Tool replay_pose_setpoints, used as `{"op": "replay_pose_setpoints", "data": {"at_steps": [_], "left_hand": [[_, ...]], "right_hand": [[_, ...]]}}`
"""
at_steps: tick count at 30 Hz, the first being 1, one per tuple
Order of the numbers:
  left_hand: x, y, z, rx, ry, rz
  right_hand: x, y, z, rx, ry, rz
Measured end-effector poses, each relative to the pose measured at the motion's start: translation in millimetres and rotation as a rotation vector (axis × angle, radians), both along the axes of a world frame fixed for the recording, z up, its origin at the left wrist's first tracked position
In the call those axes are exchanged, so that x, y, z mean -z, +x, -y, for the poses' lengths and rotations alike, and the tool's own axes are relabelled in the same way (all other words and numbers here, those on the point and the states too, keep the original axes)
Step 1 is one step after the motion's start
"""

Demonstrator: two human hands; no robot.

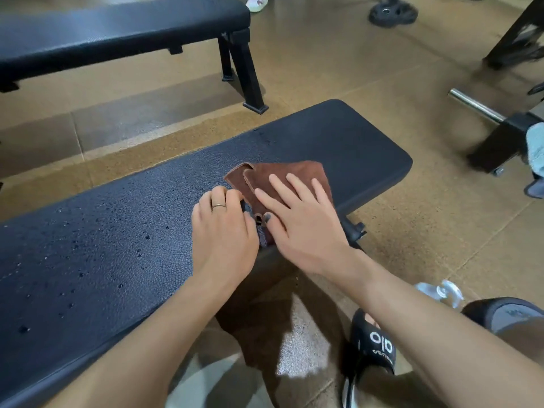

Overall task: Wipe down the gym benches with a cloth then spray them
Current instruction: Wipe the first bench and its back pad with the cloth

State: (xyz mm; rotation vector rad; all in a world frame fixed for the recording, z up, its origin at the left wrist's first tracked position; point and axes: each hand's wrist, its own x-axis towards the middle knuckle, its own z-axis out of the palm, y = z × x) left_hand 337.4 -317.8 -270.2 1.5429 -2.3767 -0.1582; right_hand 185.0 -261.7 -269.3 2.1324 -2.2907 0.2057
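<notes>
Evidently limp and light, the brown cloth [276,178] is pressed onto the wet tabletop [117,231] beneath the flat, released right hand [297,219], its near edge pinched in the left hand [220,225] grip, best gathered there.

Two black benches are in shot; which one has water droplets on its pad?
The near bench, the one under both hands with the brown cloth on it, is beaded with droplets. The far bench at upper left shows none and has nothing on it.

near bench [117,231] cut off at left edge, spray bottle [441,293] blurred behind right forearm
</notes>
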Motion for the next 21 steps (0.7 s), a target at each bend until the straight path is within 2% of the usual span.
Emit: {"op": "replay_pose_setpoints", "data": {"at_steps": [4, 10, 13, 17, 19, 21], "left_hand": [[-4.9, 30.9, 9.4, -0.019, -0.051, 0.042], [-1.3, 35.7, 12.1, -0.092, 0.029, 0.089], [-2.5, 35.4, 12.8, -0.099, 0.030, 0.081], [-2.0, 36.4, 12.6, -0.090, 0.025, 0.080], [-1.7, 39.1, 12.9, -0.083, 0.032, 0.065], [-1.1, 40.3, 13.3, -0.080, 0.038, 0.063]], "right_hand": [[-2.7, -5.8, 19.4, -0.075, 0.065, -0.009], [-4.4, 4.5, 132.1, -0.106, 0.145, 0.021], [-2.6, 8.5, 172.9, -0.085, 0.133, -0.006], [-4.6, 14.3, 184.4, -0.093, 0.080, -0.003], [-6.1, -11.1, 184.3, -0.100, 0.054, -0.025], [-7.2, -58.7, 188.7, 0.014, 0.055, -0.039]]}}
